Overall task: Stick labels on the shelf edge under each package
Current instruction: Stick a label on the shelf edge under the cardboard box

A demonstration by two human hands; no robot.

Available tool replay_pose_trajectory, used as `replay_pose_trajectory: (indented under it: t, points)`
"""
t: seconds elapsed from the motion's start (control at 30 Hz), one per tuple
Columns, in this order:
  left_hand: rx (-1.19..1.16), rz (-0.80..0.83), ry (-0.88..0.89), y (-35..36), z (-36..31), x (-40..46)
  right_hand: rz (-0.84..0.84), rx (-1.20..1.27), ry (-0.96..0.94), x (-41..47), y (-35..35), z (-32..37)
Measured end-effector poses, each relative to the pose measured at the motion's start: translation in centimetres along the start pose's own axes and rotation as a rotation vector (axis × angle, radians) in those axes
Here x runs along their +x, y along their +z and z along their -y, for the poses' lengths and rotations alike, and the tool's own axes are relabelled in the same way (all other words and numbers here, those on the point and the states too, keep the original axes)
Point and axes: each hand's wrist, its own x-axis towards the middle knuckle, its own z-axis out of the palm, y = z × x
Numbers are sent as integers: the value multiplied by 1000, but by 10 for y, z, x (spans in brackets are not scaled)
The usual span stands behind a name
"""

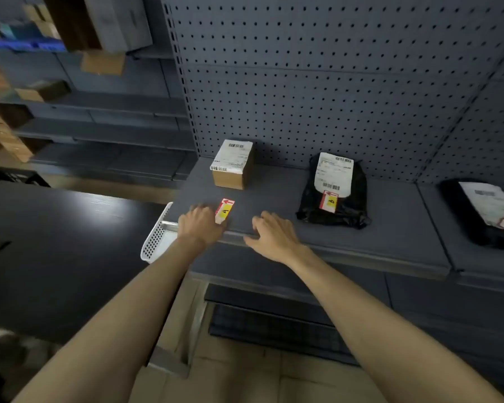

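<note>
Three parcels sit on the grey metal shelf (376, 228). By its front edge, below the brown cardboard box (232, 167), the left hand (201, 225) pinches a red-and-yellow "A" label (225, 211); the right hand (274, 237) rests spread on the edge. Likely next: press it onto the lip. Left fingertips are hidden; the far-right black parcel (483, 213) is cut off.
</note>
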Motion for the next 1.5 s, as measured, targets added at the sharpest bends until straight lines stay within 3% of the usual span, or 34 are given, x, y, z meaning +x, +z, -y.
replay_pose_trajectory:
  t: [0.23,0.53,0.7,0.83,1.0,1.27,1.5]
  points:
    - [89,77,-92,18,-3,44,-56,-12,68,29,12,9]
    - [-86,264,-173,7,-2,64,-62,53,169,42,13,7]
    - [-283,200,-13,5,6,64,-80,109,233,49,11,4]
    - [-477,153,138,-9,16,57,-66,374,295,51,3,-1]
    - [-584,168,264,-19,30,41,-102,650,198,44,-8,5]
    - [-601,169,317,-5,52,19,-66,596,163,29,1,23]
    - [-400,-32,428,16,82,-7,-86,533,176,25,13,33]
